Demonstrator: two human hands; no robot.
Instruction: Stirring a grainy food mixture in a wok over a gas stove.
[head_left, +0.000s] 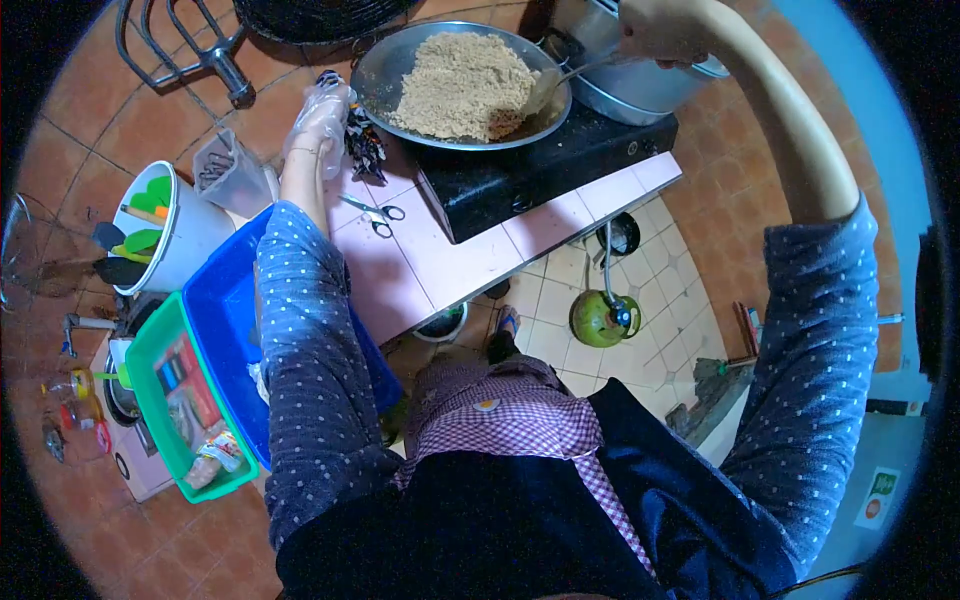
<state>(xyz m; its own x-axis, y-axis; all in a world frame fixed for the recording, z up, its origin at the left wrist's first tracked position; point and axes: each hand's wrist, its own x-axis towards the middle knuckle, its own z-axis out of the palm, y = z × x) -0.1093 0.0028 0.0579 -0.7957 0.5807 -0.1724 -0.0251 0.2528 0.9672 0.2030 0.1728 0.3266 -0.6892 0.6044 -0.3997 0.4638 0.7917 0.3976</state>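
A wide metal pan (465, 82) full of crumbly beige food, with a reddish-brown patch near its lower right, stands on a black gas stove (525, 180). My right hand (664, 34) is closed on the handle of a metal spatula (545, 88), whose blade rests in the food. My left hand (322, 112), in a clear plastic glove, is at the pan's left rim beside a dark patterned cloth (365, 146); its fingers are partly hidden, and I cannot tell whether it grips the cloth or the rim. Scissors (376, 214) lie on the tiled counter below it.
Metal pots (615, 90) stand right of the pan. A blue tub (225, 300), a green basket (193, 491) and a white bucket (176, 225) of utensils are at the left. A large metal mixer beater (217, 60) is at the upper left. A green gas cylinder (592, 322) stands on the floor.
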